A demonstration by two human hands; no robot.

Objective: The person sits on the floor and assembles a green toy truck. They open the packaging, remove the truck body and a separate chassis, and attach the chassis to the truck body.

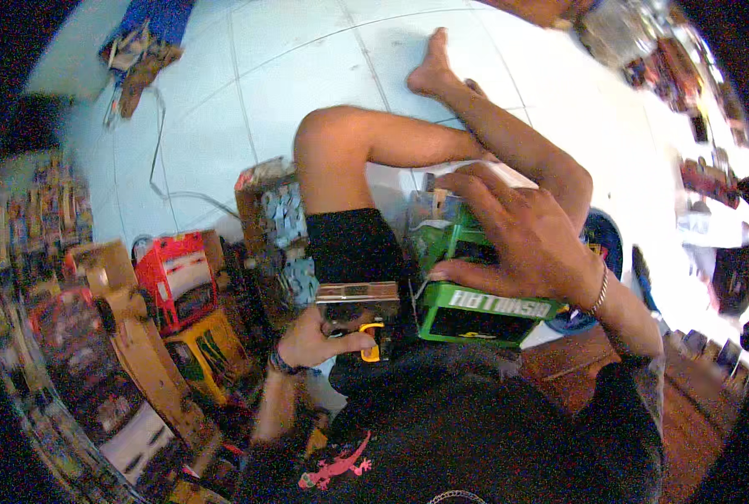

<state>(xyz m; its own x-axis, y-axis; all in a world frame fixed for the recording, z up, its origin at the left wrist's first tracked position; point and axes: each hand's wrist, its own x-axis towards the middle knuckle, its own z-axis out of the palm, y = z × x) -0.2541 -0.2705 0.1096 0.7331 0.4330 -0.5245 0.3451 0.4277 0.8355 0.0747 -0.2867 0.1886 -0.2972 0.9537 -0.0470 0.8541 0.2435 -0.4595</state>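
A green model truck cab (484, 336) with dark windows and white lettering rests over my lap. My right hand (526, 239) spans its top, thumb on the near side and fingers curled over the far left edge. By those fingertips is a clear plastic-looking piece (435, 204). My left hand (316, 338) is closed on a small yellow-and-black piece (373, 343), its thumb pressed on the yellow part; the exact kind is unclear. Just above it is a flat brownish strip (358, 292), and I cannot tell whether the hand holds that too.
To my left stand a red model cab (177, 277), a yellow model cab (209, 357) and cardboard pieces (131, 319). A box of light-blue pieces (282, 214) sits beside my knee. A cable (158, 160) crosses the pale tiled floor (307, 59). Blurred clutter lines the right.
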